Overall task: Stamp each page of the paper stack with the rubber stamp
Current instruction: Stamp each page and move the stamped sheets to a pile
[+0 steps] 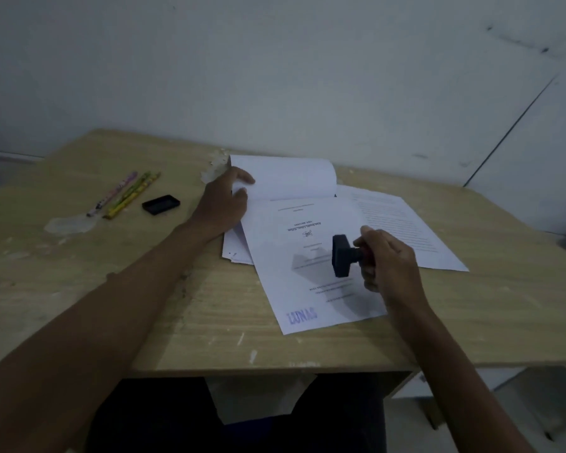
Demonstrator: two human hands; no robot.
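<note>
Black rubber stamp (342,256) tilted above paper stack (311,256), top page stamped LUNAS

Dim, bluish light is covering everything. A soft shadow is lying on the paper stack (311,256) left of the rubber stamp (342,256). Edges are bowing; printed text is blurring.
</note>
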